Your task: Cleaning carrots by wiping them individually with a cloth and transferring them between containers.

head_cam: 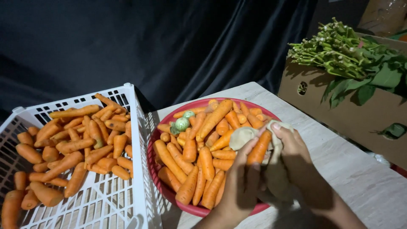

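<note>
Both my hands hold one orange carrot (259,147) wrapped in a beige cloth (242,136) above the right side of a round red basket (163,185). My left hand (242,182) grips the carrot's lower part from below. My right hand (292,150) presses the cloth around its upper end. The red basket is heaped with many carrots (199,159) and a few small green round vegetables (182,124). To the left stands a white slotted plastic crate (127,203) with many more carrots (74,146).
The basket sits on a pale wood-grain table (360,178). A cardboard box (339,108) with leafy green bunches (347,51) on top stands at the right. A dark curtain hangs behind.
</note>
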